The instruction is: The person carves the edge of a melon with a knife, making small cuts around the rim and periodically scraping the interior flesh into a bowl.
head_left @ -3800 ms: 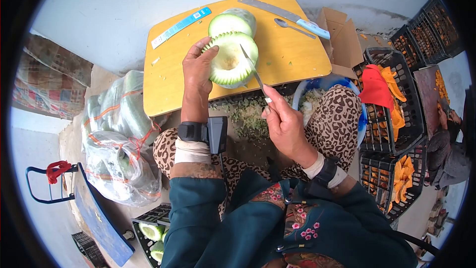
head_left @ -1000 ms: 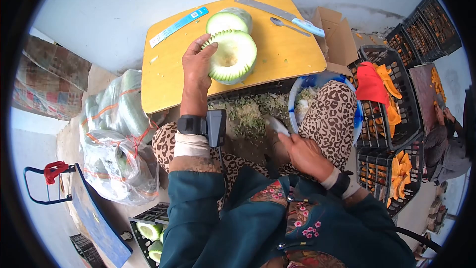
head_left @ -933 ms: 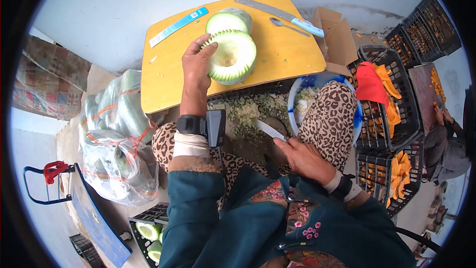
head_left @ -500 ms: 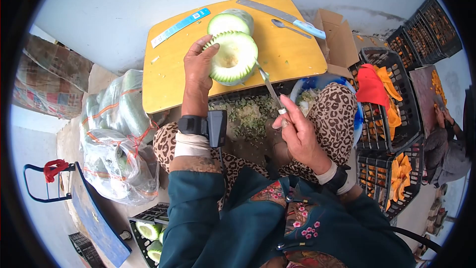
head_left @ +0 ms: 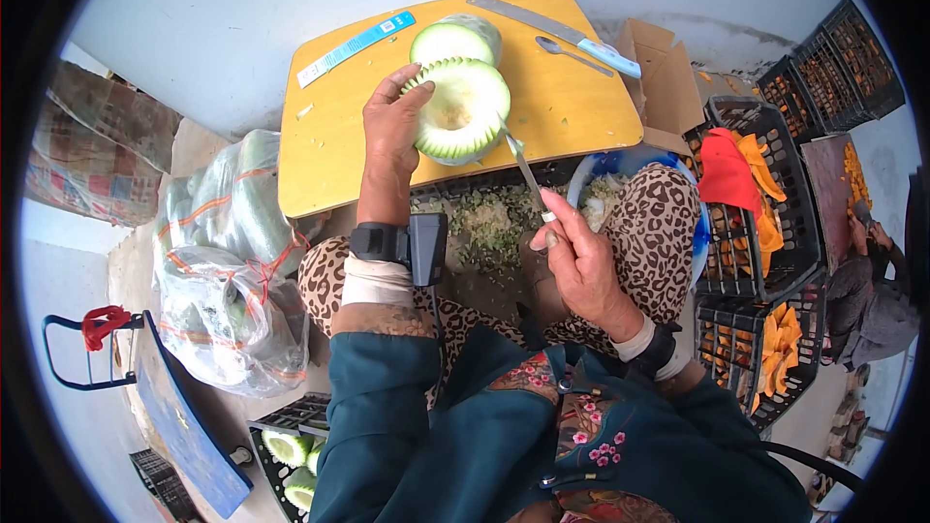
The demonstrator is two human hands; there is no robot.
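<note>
A hollowed piece of winter melon (head_left: 481, 97) with a notched rim is tilted toward me at the table's near edge. My left hand (head_left: 394, 116) grips it on the left, thumb over the rim and fingers behind. In my right hand (head_left: 581, 266) is a narrow knife (head_left: 526, 172), its white handle mostly hidden by closed fingers. The blade points up and left, its tip touching the melon's right rim. Behind stands another cut piece of winter melon (head_left: 450, 42), its pale face toward me.
The yellow table (head_left: 339, 155) also bears a blue sleeve (head_left: 356, 48), a large knife (head_left: 552, 29) and a spoon (head_left: 573, 55). Peelings (head_left: 489, 223) lie below. Bagged melons (head_left: 228, 281) are left; crates (head_left: 765, 271) of orange pieces and another person (head_left: 872, 291) are right.
The view has shifted very slightly. Both hands keep their grips, and the knife tip stays at the melon's right rim with hardly any movement.
</note>
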